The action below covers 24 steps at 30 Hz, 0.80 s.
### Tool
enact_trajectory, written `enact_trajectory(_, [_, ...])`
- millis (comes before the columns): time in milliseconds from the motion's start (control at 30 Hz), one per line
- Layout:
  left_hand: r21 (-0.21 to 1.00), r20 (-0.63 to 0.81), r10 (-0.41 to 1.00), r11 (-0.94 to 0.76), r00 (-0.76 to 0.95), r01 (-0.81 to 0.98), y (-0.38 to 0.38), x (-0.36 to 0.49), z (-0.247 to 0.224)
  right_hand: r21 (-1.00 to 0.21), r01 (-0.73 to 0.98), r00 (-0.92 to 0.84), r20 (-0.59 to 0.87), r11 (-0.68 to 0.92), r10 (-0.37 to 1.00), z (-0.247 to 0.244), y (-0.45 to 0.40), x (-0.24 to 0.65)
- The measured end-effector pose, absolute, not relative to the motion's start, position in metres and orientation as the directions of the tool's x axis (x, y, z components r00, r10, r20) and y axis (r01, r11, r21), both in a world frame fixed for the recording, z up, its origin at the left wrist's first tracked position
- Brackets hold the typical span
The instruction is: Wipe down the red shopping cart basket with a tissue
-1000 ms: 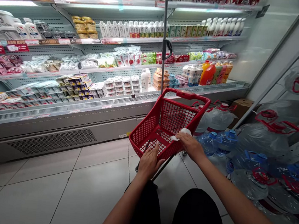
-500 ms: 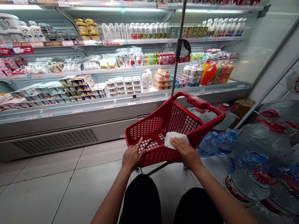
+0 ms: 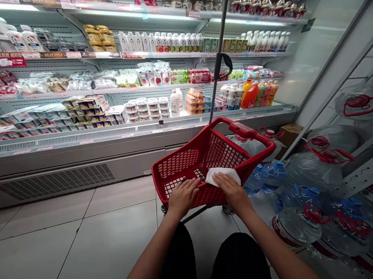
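Observation:
A small red plastic shopping cart (image 3: pixel 179 157) with grid walls stands right before my knees. Over its near rim lies my left hand (image 3: pixel 182 197), fingers reaching to the inner side and thumb on the outside. My right hand (image 3: pixel 232 192) presses a folded white cloth (image 3: pixel 224 174) onto the same rim, farther right. The fingers lie across the cloth, covering part of it. A small dark item, too unclear to name, shows inside the basket near my left fingertips. A grey pole (image 3: pixel 222 28) with a black loop handle rises behind the cart.
An open chiller (image 3: pixel 134 129) with shelves of yogurt cups, bottles and bags runs along the far side. Large clear water bottles (image 3: pixel 300 224) with red and blue caps crowd the right side. Pale floor tiles (image 3: pixel 113 234) extend to the left.
My left hand has slid right along the rim, nearer to my right hand; its raised index finger now lies with the others. The cloth has shifted slightly right under my right hand.

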State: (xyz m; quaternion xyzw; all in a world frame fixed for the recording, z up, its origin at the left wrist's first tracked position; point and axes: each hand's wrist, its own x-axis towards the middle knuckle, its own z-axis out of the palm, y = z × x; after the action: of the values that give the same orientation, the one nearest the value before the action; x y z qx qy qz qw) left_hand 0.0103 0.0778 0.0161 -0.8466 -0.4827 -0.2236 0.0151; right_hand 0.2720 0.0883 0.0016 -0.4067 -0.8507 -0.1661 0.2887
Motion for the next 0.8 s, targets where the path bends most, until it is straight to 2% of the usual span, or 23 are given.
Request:
enact_trajectory(67, [0.181, 0.388, 0.788, -0.574, 0.478, 0.798, 0.075, 0.007, 0.019, 0.065, 0.801, -0.498, 0.623, 0.595, 0.603, 0.007, 0.094, 0.293])
enact_trajectory(167, [0.174, 0.36, 0.765, -0.618, 0.535, 0.767, 0.075, -0.007, 0.024, 0.079, 0.874, -0.408, 0.654, 0.479, 0.637, 0.025, 0.107, 0.346])
enact_trajectory(333, [0.185, 0.346, 0.769, -0.618, 0.537, 0.765, 0.075, -0.03, 0.031, 0.054, 0.95, -0.255, 0.701, 0.307, 0.666, 0.052, 0.117, 0.401])
enact_trajectory(433, [0.176, 0.374, 0.792, -0.572, 0.483, 0.801, 0.074, -0.025, 0.035, 0.052, 0.939, -0.276, 0.7, 0.339, 0.659, 0.048, 0.107, 0.379])
enact_trajectory(533, [0.154, 0.44, 0.787, -0.541, 0.433, 0.827, 0.073, 0.003, 0.039, 0.069, 0.877, -0.396, 0.667, 0.476, 0.631, 0.031, 0.092, 0.329])
enact_trajectory(633, [0.155, 0.45, 0.746, -0.607, 0.492, 0.779, 0.075, 0.034, 0.037, 0.062, 0.806, -0.49, 0.628, 0.589, 0.605, 0.021, 0.081, 0.292])
enact_trajectory(733, [0.157, 0.433, 0.717, -0.657, 0.547, 0.738, 0.077, 0.045, 0.031, 0.077, 0.802, -0.506, 0.612, 0.592, 0.607, 0.028, 0.082, 0.305])
enact_trajectory(800, [0.146, 0.441, 0.698, -0.676, 0.564, 0.723, 0.076, 0.041, 0.028, 0.085, 0.85, -0.451, 0.627, 0.519, 0.635, 0.041, 0.089, 0.34])
